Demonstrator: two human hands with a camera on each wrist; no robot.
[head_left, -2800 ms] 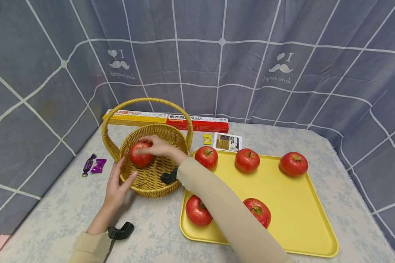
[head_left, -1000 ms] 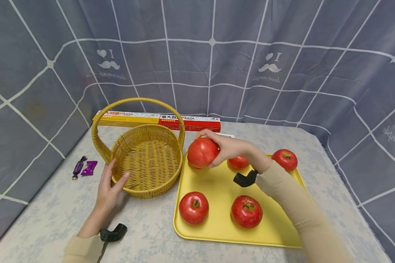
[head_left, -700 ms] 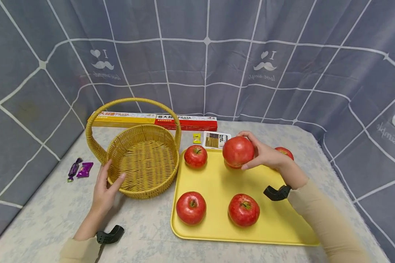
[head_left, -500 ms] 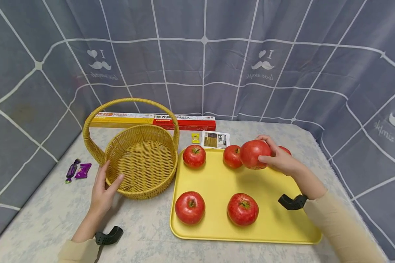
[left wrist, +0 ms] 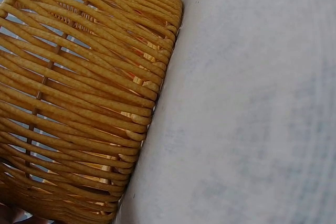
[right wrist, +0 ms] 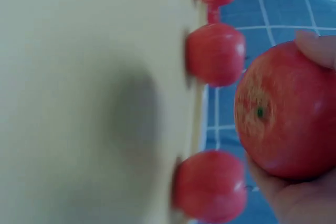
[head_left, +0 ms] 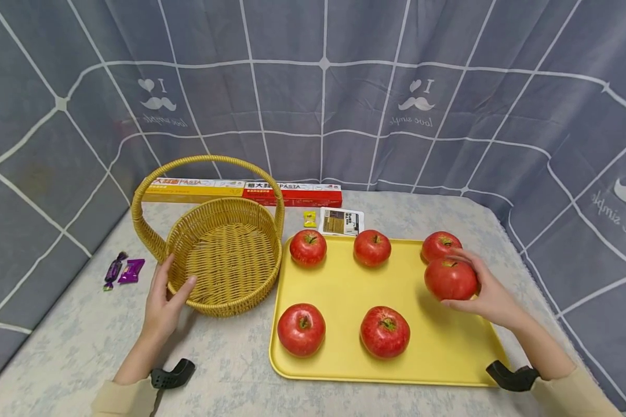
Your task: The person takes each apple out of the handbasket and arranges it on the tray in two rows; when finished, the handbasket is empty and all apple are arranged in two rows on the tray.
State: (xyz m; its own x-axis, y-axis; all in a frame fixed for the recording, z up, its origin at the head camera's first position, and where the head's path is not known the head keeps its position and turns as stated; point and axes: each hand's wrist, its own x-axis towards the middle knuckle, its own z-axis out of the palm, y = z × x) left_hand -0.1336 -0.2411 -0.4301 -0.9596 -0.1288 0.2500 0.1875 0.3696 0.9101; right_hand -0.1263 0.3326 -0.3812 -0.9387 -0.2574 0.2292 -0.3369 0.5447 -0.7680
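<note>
My right hand (head_left: 492,295) grips a red apple (head_left: 450,279) over the right part of the yellow tray (head_left: 339,370). In the right wrist view, the held apple (right wrist: 289,111) shows its underside, clear of the tray surface, which has a shadow on it. Fingers and thumb lie on opposite sides of it. My left hand (head_left: 162,304) touches the near left side of the wicker basket (head_left: 240,304), its fingers fairly straight and the thumb spread at the rim. The basket holds nothing. The left wrist view is filled by its woven wall (left wrist: 79,93).
Several other apples lie on the tray, among them a back right one (head_left: 440,246) and a front one (head_left: 385,332). Pasta boxes (head_left: 292,196) stand behind the basket. A flat packet (head_left: 342,222), a yellow sweet (head_left: 310,219) and purple sweets (head_left: 131,270) lie on the cloth.
The right hand took the apple out of the basket and carried it rightwards over the tray, lately nearer the front. The left hand stayed at the basket. The view turned slightly right.
</note>
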